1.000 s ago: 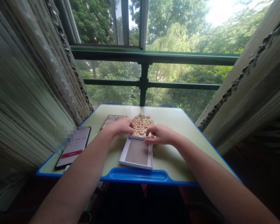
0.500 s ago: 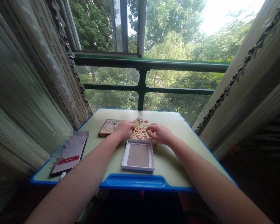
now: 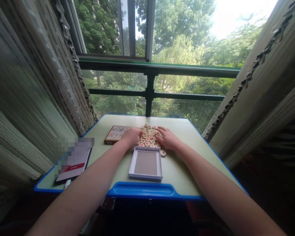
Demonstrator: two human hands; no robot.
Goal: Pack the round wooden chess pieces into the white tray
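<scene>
round pieces [image 3: 147, 139] lying clustered on table [image 3: 182, 177] beyond tray [image 3: 145, 177], one piece [image 3: 163, 153] sitting apart, gathering seemingly unfinished; left hand [image 3: 132, 136] resting curled beside them, hold unclear; right hand [image 3: 168, 139] resting, fingers apart

On the desk [image 3: 194, 173] I see the tray [image 3: 146, 164], discs [image 3: 147, 139] clustered just behind it, one disc [image 3: 163, 153] by its back right corner, a box [image 3: 113, 133] behind it to the left, a phone [image 3: 75, 167] well to its left

Daylight from window [image 3: 150, 32], sky [image 3: 233, 18] washed white, curtains [image 3: 31, 82] dim, edges stretched, piece lettering [image 3: 147, 139] seemingly soft
</scene>
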